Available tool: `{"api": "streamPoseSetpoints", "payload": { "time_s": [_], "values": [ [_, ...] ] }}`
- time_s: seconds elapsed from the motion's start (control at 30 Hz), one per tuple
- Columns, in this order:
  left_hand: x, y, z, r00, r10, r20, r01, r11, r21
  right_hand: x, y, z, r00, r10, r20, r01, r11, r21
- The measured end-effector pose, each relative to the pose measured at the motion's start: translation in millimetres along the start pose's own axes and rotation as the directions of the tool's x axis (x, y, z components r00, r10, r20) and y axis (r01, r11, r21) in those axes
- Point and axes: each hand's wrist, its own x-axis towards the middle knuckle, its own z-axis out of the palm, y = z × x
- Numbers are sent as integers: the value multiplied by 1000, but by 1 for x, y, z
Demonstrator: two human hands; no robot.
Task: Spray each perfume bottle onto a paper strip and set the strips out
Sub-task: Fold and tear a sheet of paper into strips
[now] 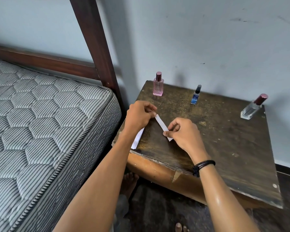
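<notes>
Reaching in from the near edge, the left forearm (pixel 99 181) and right forearm (pixel 224 198) meet over the near left corner of the table (pixel 224 148). The right forearm wears a dark cord bracelet (pixel 203 165). A striped mattress (pixel 40 114) fills the left side, right beside the table.

The left hand (pixel 138 115) and right hand (pixel 182 133) share one paper strip (pixel 161 123). The left fingers (pixel 151 113) are clenched on its far end and the right fingers (pixel 172 129) pinch its near end, so it is stretched just above the wood. This looks like readying or separating a strip before any spraying. More white paper (pixel 138 139) lies at the table's left edge under the left wrist, probably the supply, kept within reach.

Along the far side, well apart, stand the pink bottle (pixel 158 85), the blue bottle (pixel 195 95) and the clear bottle (pixel 253 108), perhaps spaced so that each can have its strip in front. The pink and clear ones are still capped.
</notes>
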Motion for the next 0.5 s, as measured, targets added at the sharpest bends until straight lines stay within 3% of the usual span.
{"api": "streamPoseSetpoints", "payload": {
  "time_s": [0.27,0.5],
  "values": [
    [23,-5,-16,984,25,-177,-42,995,-93,-2,-2,-2,1000,1,-1,-1,999,50],
    [38,1,1,981,-13,-193,-19,986,-165,5,1,-11,999,-5,-38,8,997,78]
  ]
}}
